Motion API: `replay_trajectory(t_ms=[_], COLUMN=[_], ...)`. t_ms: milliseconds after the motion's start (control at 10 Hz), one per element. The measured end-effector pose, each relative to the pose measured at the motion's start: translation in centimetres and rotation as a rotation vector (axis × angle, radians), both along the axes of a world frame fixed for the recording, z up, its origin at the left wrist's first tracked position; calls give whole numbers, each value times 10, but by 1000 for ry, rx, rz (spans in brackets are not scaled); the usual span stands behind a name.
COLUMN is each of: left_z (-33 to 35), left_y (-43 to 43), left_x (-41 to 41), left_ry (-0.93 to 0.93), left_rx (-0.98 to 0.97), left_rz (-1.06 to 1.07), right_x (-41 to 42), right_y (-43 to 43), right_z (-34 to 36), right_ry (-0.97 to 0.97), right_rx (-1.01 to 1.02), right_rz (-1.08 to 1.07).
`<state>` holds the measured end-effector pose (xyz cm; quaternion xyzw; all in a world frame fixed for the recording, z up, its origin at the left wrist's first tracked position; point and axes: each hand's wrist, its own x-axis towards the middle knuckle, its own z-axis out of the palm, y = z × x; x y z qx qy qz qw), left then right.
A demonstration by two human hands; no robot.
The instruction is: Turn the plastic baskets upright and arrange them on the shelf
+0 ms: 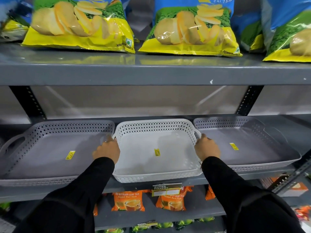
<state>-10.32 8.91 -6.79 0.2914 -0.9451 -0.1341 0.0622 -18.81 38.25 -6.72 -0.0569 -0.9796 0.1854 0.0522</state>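
Three shallow plastic baskets stand upright in a row on the grey middle shelf (151, 186). The white basket (151, 165) is in the centre, its front edge slightly over the shelf lip. My left hand (107, 151) grips its left handle and my right hand (207, 148) grips its right handle. A grey basket (42, 148) sits touching it on the left. Another grey basket (249, 140) sits on the right. Each basket has a yellow sticker on its floor.
Potato chip bags (79, 26) line the shelf above, whose front edge (151, 73) overhangs the baskets. Orange tea packets (127, 200) and a price tag (166, 189) sit below. Perforated black uprights (28, 101) stand behind the baskets.
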Motion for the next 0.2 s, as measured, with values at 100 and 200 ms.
replay_trajectory(t_ms=[100, 200], left_z=[1, 7], left_y=[6, 22], left_x=[10, 25], left_ry=[1, 158], left_rx=[-141, -381], left_rz=[-67, -223], right_x=[12, 38], right_y=[-8, -19], right_z=[5, 7], right_ry=[22, 163], right_rx=[82, 217], right_rz=[75, 252])
